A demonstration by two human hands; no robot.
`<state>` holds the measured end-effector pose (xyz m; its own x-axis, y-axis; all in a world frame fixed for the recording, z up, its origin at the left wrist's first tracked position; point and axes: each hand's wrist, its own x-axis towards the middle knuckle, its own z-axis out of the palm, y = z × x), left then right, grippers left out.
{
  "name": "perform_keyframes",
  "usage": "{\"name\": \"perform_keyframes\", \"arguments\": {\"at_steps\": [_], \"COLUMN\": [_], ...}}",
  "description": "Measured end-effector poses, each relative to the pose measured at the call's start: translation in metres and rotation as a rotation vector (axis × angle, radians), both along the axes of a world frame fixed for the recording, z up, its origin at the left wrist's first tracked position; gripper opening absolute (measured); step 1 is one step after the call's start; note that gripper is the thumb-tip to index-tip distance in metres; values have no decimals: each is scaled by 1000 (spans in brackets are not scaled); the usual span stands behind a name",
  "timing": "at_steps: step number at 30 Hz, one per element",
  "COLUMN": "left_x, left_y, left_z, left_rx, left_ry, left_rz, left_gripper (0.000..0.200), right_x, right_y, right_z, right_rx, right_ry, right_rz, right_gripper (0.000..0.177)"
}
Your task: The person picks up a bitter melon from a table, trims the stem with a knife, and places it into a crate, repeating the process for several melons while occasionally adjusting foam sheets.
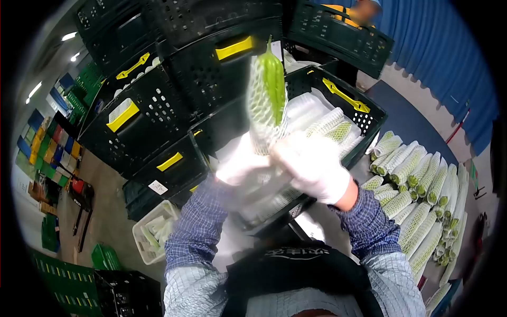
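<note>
A light green, ridged bitter melon (274, 84) stands upright before me, tip up, above a dark crate. A white foam net (259, 113) covers its lower part and one side, leaving the green front and top bare. My left hand (240, 161), in a white glove, is closed around the lower end; glare washes out its fingers. My right hand (311, 164), also gloved, makes a fist against the net's lower edge, its fingertips turned out of sight. Below both hands, the open crate (377, 113) holds white wrapping and netted bitter melons (338, 129).
Many netted bitter melons (417, 174) lie piled on a table at right. Stacked dark crates (182, 68) with yellow handles rise ahead and left. A white basket (140, 232) stands on the floor at lower left. A person (364, 11) is behind a crate at the top.
</note>
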<state>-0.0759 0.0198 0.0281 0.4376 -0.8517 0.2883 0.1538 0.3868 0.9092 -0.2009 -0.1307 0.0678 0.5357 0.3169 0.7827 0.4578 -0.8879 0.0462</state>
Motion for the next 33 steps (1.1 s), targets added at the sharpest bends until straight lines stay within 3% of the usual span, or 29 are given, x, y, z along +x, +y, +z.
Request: {"name": "perform_keyframes", "arguments": {"at_steps": [1,4,6,7,10,13,17,19,21,23,24,28,33], "left_x": [14,18,15,13,3,13,32,29,24,24,24,15,12], "left_y": [-5,5,-1,-4,-10,-8,-12,-12,-11,-11,-11,-12,-11], "left_z": [-14,-21,-10,-7,7,-7,-27,-19,-20,-20,-21,-17,-15], "left_rx": [38,97,11,24,116,192,139,74,208,211,227,239,227], "left_ry": [-165,83,-35,-123,-376,-802,-1159,-1241,-1199,-1232,-1230,-1167,-1114], "left_rz": [141,77,176,288,579,914,1123,1100,1051,1019,993,888,792], "left_gripper": [69,68,72,70,61,51,50,53,56,56,56,58,58], "right_x": [-2,2,0,-2,-7,-16,-26,-28,-28,-21,-21,-2,6], "right_y": [10,20,11,7,-15,-45,-64,-73,-81,-86,-86,-94,-92], "right_z": [-4,-30,-40,-41,-46,-51,-45,-39,-33,-25,-15,-2,3], "right_rx": [-165,-194,-188,-216,-204,-169,-111,-52,214,374,459,365,318], "right_ry": [64,171,272,285,311,363,269,184,72,-133,-96,-148,-95], "right_rz": [-26,85,103,58,14,-91,-193,-191,-186,-277,-332,-353,-331], "right_gripper": [25,23,22,11,20,24,24,40,43,38,33,47,45]}}
